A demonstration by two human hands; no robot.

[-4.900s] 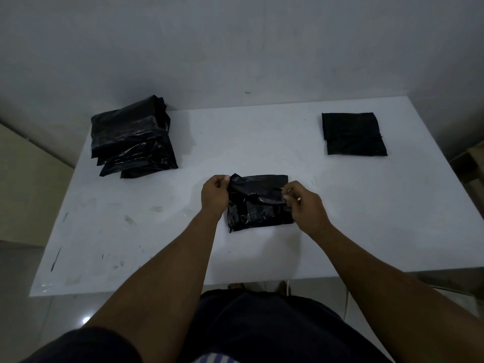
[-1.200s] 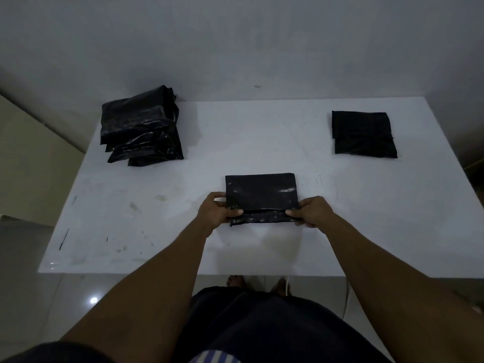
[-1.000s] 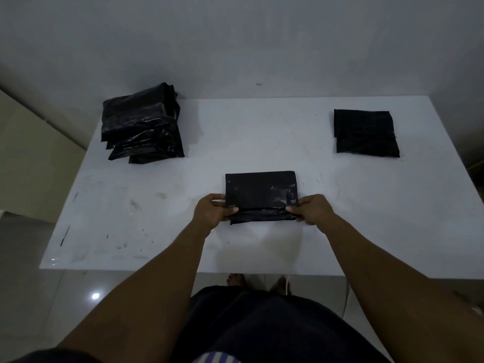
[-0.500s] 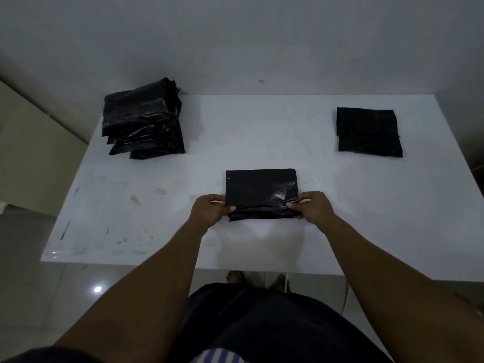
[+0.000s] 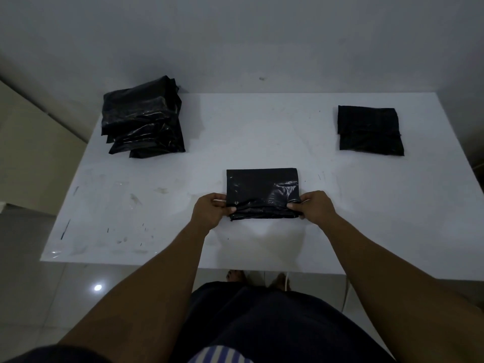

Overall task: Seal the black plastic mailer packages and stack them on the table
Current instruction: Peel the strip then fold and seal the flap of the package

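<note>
A black plastic mailer (image 5: 262,189) lies flat in the middle of the white table (image 5: 262,132), its near edge folded over. My left hand (image 5: 209,209) pinches the near left corner of that fold. My right hand (image 5: 314,206) pinches the near right corner. A tall, uneven pile of glossy black mailers (image 5: 144,119) sits at the far left of the table. A low, flat stack of black mailers (image 5: 369,131) lies at the far right.
The table stands against a plain wall (image 5: 262,35). Its front edge is close to my body, and its left part bears scuffs and small marks (image 5: 131,205). Tiled floor (image 5: 34,284) shows to the left and below.
Five seconds ago the mailer's flap was raised between my hands; it now lies folded down along the near edge. Over the last second my hands have barely shifted.
</note>
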